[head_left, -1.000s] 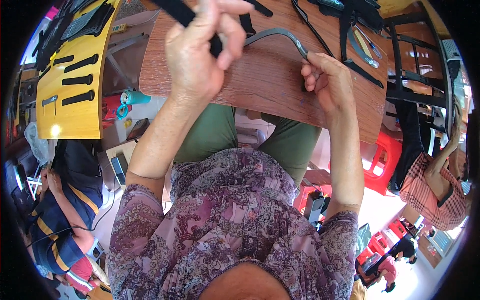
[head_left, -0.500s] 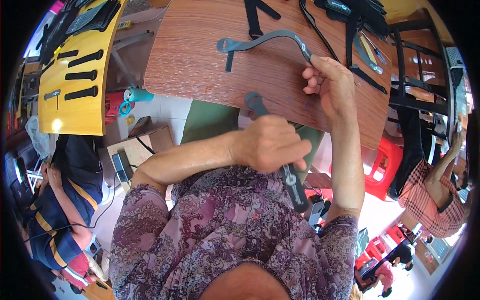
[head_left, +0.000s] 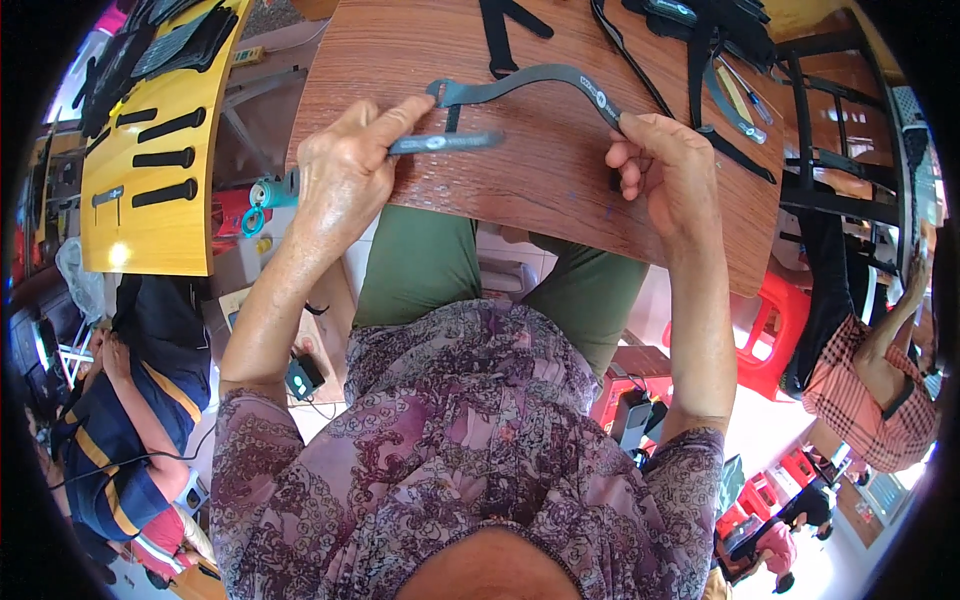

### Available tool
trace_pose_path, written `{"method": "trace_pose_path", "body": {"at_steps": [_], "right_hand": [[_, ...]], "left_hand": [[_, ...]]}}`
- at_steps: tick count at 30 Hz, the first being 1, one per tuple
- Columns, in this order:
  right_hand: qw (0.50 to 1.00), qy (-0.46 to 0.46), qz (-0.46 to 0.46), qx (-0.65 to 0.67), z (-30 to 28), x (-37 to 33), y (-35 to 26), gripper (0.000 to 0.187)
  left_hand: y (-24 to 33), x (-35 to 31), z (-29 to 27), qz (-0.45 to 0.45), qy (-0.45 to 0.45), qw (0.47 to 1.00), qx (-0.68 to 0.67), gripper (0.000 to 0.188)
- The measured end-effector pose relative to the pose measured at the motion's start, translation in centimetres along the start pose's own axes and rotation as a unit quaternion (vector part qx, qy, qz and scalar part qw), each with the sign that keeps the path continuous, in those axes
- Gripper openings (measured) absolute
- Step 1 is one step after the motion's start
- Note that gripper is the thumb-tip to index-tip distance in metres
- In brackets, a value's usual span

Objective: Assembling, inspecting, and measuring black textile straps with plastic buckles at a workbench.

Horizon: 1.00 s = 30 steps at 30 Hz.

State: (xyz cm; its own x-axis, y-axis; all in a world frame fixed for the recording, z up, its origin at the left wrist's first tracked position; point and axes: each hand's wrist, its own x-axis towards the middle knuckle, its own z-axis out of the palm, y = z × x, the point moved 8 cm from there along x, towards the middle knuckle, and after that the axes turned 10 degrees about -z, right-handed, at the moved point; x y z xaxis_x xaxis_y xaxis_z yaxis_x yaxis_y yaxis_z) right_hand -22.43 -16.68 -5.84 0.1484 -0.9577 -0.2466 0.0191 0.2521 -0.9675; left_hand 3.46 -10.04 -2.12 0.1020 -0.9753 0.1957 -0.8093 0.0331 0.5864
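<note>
My right hand (head_left: 672,165) pinches one end of a dark grey strap (head_left: 545,75) with pale print. The strap arches leftward over the brown table (head_left: 540,170) to a rounded, slotted end. At that slotted end are the fingertips of my left hand (head_left: 350,160). My left hand is closed on a second printed grey strap (head_left: 445,143), whose free end points right and is smeared by motion. A short black strip (head_left: 453,118) lies under the slotted end, partly covered.
Black straps (head_left: 500,50) and a black bundle (head_left: 690,20) lie at the table's far side, beside a pen (head_left: 755,98). A yellow table (head_left: 150,235) with several black straps stands left. A red stool (head_left: 770,340) is at right. Other people sit on both sides.
My left hand has swung from in front of my chest up and left to the slotted strap end, carrying the second strap along. My right hand has kept its pinch nearly in place.
</note>
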Motion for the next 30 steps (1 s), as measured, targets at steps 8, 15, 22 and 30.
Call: {"method": "trace_pose_path", "body": {"at_steps": [8,15,22,30], "right_hand": [[0.990,0.033,-0.050,-0.124,-1.6,0.2,-1.6,0.015],[0.977,0.040,-0.058,-0.200,-2.6,0.4,-0.9,0.013],[0.977,0.047,-0.029,-0.206,-3.1,0.1,-0.4,0.014],[0.946,0.061,-0.076,-0.309,-3.4,0.6,-0.8,0.018]], "left_hand": [[0.3,0.3,1.2,0.059,-0.032,0.991,0.118,0.037],[-0.5,1.0,0.9,0.042,-0.041,0.998,0.014,0.039],[-0.5,1.5,2.0,0.027,-0.096,0.992,0.083,0.038],[-0.1,1.5,1.8,0.051,-0.087,0.993,0.058,0.036]]}}
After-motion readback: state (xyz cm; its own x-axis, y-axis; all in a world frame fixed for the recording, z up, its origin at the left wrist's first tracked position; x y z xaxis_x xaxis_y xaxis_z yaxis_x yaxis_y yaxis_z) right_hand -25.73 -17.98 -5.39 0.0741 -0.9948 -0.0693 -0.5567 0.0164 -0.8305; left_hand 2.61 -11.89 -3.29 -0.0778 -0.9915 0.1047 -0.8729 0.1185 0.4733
